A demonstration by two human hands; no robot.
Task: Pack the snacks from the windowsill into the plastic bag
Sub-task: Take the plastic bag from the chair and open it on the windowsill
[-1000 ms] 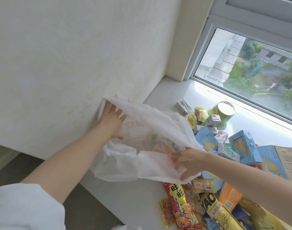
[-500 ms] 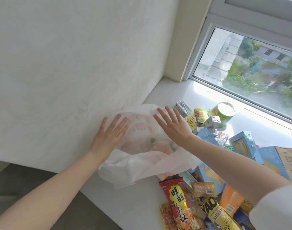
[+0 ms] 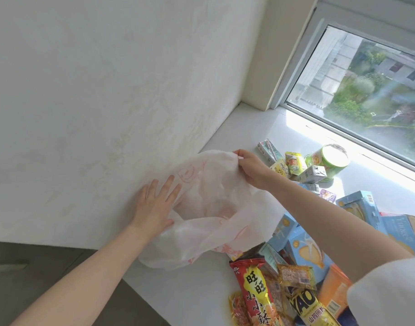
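A white windowsill (image 3: 246, 128) carries everything — it runs from the wall corner along the window. Near its wall-side edge lies a thin white plastic bag (image 3: 208, 222) with its mouth gaping. Toward the window edge stands a green tin (image 3: 329, 162), with small drink cartons (image 3: 311, 174) just beside it. Pale blue boxes (image 3: 359, 208) lie further along the sill. At the front edge is a heap of packets — a red snack bag (image 3: 256, 290) and a yellow one (image 3: 305, 304) among them.

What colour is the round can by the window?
Green, with a pale lid, clearest in the head view.
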